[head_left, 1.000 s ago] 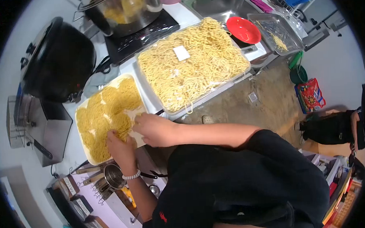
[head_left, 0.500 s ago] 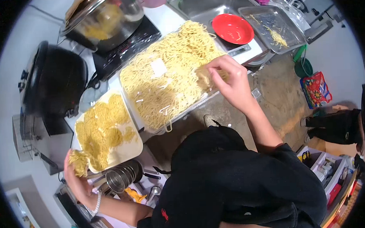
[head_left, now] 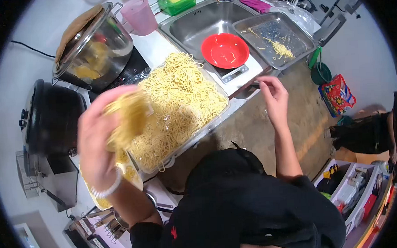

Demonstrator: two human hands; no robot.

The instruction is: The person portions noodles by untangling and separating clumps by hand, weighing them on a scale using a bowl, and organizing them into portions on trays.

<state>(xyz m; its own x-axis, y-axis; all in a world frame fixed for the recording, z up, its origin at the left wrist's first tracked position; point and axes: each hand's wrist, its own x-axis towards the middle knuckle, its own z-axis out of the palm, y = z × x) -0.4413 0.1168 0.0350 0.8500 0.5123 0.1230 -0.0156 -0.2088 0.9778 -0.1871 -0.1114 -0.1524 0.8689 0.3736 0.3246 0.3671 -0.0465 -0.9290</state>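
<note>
Left hand (head_left: 95, 137) swung its gripped noodle clump (head_left: 129, 120) off the small tray (head_left: 138, 185), up near the big tray (head_left: 214, 119); right hand (head_left: 275, 98), now by the counter (head_left: 254, 69) edge, is half-curled, can't tell if empty.

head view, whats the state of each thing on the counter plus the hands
left hand: raised, closed around noodles, blurred
noodle clump: gripped, off the counter
right hand: fingers curled; unclear whether holding anything
large tray: heaped with loose noodles
red bowl: upright, a noodle scrap inside
scale: partly hidden under the bowl, reading illegible
metal tray: mostly bare, few noodles left
</note>
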